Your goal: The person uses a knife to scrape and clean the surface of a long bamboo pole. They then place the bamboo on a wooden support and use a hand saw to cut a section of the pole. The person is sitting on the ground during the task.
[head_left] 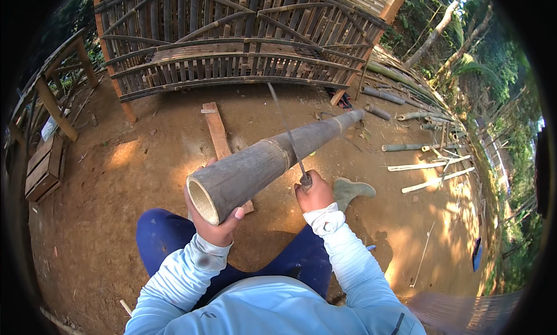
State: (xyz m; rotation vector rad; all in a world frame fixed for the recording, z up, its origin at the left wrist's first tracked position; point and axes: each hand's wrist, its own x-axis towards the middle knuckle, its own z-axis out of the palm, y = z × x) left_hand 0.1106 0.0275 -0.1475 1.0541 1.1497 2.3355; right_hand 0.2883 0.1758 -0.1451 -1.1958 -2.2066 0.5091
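A thick grey-brown bamboo pole (249,168) slants from my lap away to the far right, its hollow cut end facing me. Around that near end curls my left hand (216,222), thumb on the right side of the rim and fingers on the left. My right hand (315,193) is closed round the dark handle of a long, narrow-bladed knife (283,117). Its blade, seen almost edge-on, points away from me and crosses the pole just beyond a node ring. Whether the edge touches the bamboo, I cannot tell.
A wooden plank (216,129) lies on the dirt beneath the pole. Ahead stands a slatted bamboo structure (243,56). Cut bamboo pieces (400,148) and split strips (438,181) lie to the right. A wooden crate (45,169) is at left; my boot (351,191) is beside my right hand.
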